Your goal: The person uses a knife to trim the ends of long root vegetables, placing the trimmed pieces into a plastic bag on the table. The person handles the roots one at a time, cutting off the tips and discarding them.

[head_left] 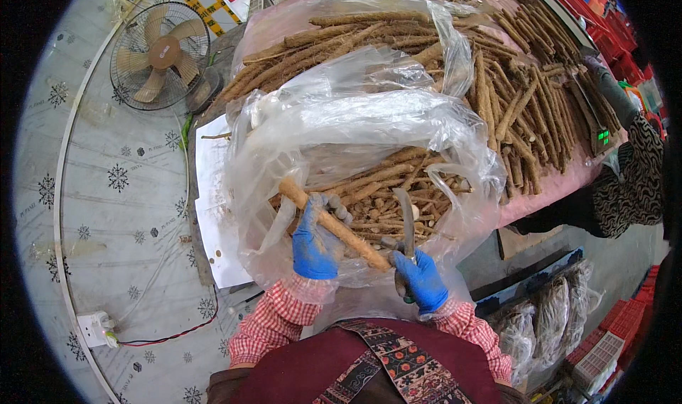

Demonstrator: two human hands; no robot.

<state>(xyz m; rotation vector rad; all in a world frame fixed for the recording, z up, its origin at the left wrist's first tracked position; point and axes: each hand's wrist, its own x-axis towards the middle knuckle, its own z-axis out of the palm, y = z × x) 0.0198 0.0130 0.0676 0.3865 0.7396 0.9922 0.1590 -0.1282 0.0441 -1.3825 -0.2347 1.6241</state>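
Left hand (pixel 314 244) is gripping a root (pixel 347 238) over the plastic bag's (pixel 341 112) near side; right hand (pixel 426 279) is holding a knife (pixel 408 223) — good trimming probably calls for keeping the left grip clear of its edge.

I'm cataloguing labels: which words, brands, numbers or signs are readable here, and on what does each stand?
I'm only locating wording, not copying it.
Pale grey snowflake-patterned sheeting: small black lettering, partly legible.
White box with yellow bands: black markings, too small to read.
Brown round fan hub: a mark, too blurred.
Green-lit rectangular display: digits too small.
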